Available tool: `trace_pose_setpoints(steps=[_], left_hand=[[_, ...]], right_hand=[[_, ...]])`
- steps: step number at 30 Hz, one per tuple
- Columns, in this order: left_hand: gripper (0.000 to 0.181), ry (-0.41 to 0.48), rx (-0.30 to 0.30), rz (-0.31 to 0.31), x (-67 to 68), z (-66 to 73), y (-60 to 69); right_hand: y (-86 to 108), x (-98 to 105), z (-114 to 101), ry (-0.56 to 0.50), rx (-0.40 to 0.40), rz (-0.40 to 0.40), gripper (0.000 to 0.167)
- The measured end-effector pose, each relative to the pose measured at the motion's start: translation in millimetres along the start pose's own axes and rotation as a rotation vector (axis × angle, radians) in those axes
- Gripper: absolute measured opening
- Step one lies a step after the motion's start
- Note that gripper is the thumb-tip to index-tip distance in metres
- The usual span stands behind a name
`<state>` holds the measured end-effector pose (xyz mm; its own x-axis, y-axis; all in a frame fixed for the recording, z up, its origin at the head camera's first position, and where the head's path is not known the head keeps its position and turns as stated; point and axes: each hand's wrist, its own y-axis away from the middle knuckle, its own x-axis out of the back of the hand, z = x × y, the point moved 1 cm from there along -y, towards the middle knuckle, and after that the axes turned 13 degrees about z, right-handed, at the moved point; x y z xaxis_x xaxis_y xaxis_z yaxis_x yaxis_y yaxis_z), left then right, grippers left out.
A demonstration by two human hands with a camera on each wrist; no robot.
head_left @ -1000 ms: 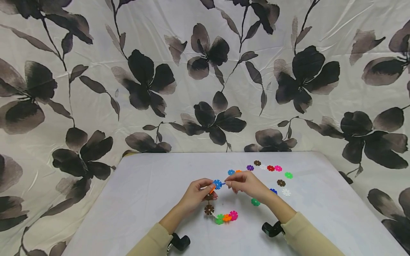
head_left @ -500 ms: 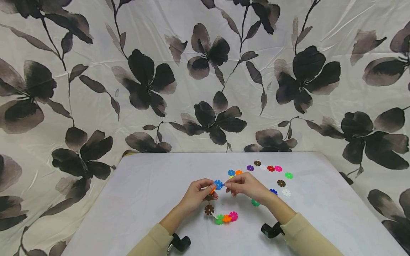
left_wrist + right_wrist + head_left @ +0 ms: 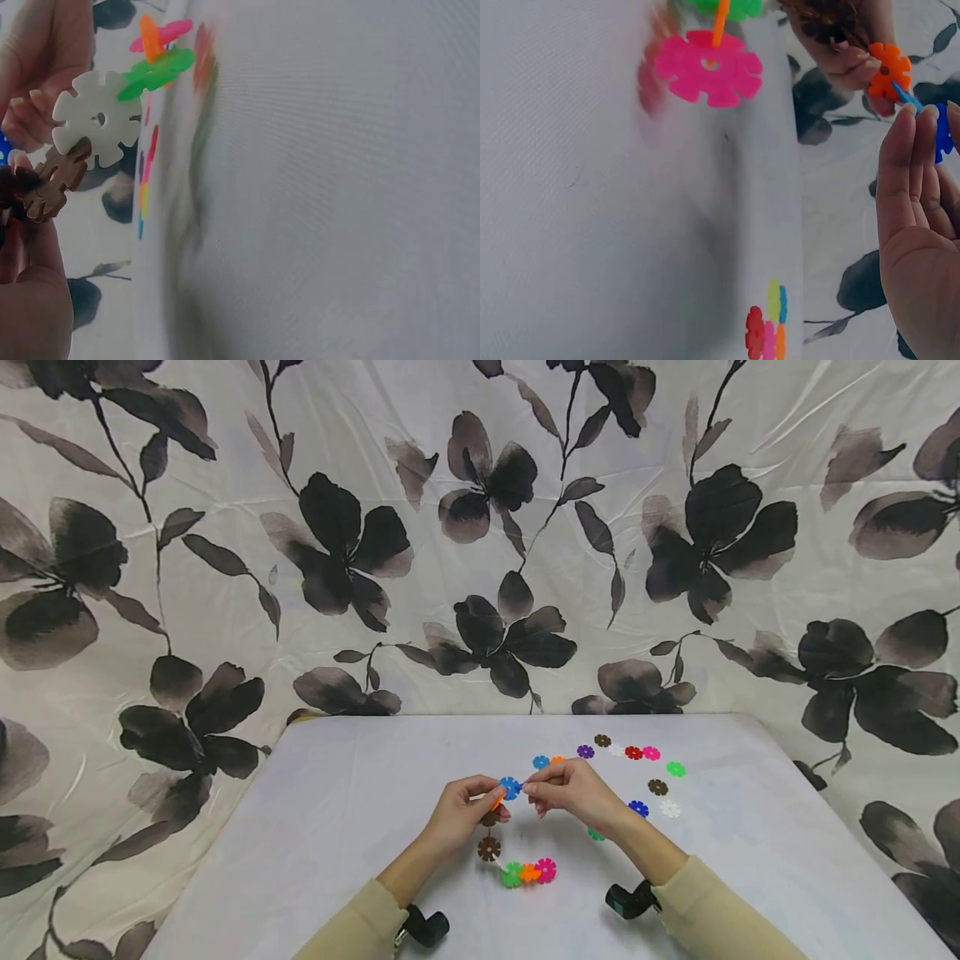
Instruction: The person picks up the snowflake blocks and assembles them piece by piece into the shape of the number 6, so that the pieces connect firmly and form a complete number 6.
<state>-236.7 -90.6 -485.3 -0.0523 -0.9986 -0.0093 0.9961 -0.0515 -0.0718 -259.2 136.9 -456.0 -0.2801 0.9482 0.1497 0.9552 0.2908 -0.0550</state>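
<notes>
My left hand (image 3: 459, 810) pinches a chain of slotted plastic flower discs near its upper end, where a light blue disc (image 3: 510, 788) joins an orange disc (image 3: 890, 71). My right hand (image 3: 577, 795) pinches a dark blue disc (image 3: 943, 135) edge-on against the light blue one; how deep their slots mesh cannot be made out. Below my left hand hang a brown disc (image 3: 489, 848), a white disc (image 3: 97, 118), a green disc (image 3: 512, 875), another orange disc (image 3: 529, 873) and, at the end, a pink disc (image 3: 546, 870).
Loose flower discs lie on the white table (image 3: 337, 827) at the back right, among them purple (image 3: 585, 751), red (image 3: 633, 752), green (image 3: 676, 769), white (image 3: 670, 809) and blue (image 3: 638, 809) ones. A floral cloth (image 3: 420, 568) hangs behind the table.
My right hand has shifted slightly left, bringing the dark blue disc closer to the light blue one. The left hand keeps its hold, and the chain's lower end sways a little.
</notes>
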Motion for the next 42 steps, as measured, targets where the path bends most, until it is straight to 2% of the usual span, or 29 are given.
trace_pose_setpoints(steps=[11, 14, 19, 22, 26, 30, 33, 37, 42], left_hand=[[0.023, -0.013, -0.034, -0.061, 1.1, 2.8, 1.0], [0.023, -0.010, -0.040, -0.072, -0.9, 5.9, -0.4], [0.025, -0.006, -0.041, -0.033, -5.2, 10.6, -4.8], [0.026, -0.009, -0.027, -0.003, -5.2, 11.0, -5.6], [0.025, -0.018, -0.001, 0.000, -2.7, 8.8, -5.3], [0.025, -0.006, 0.016, -0.035, -1.5, 6.4, -5.5], [0.025, 0.003, 0.020, -0.062, -1.3, 4.8, -5.6], [0.025, 0.008, 0.024, -0.084, -0.2, 3.3, -4.3], [0.028, 0.052, 0.032, -0.100, 2.1, 2.5, -1.5]], right_hand=[[-0.4, 7.4, -5.5, 0.078, 0.021, -0.079, 0.034], [0.0, 10.8, -8.8, 0.088, 0.027, -0.074, 0.033], [1.2, 13.4, -11.6, 0.129, 0.055, -0.008, 0.027], [2.6, 12.0, -10.8, 0.174, 0.086, -0.010, 0.027], [5.4, 8.7, -10.6, 0.303, 0.234, -0.047, 0.022], [5.8, 8.9, -12.9, 0.454, 0.492, -0.079, 0.011], [5.2, 11.0, -14.6, 0.524, 0.631, -0.112, 0.010], [3.8, 11.4, -16.6, 0.558, 0.728, -0.164, 0.010], [1.5, 7.2, -15.6, 0.525, 0.827, -0.189, 0.011]])
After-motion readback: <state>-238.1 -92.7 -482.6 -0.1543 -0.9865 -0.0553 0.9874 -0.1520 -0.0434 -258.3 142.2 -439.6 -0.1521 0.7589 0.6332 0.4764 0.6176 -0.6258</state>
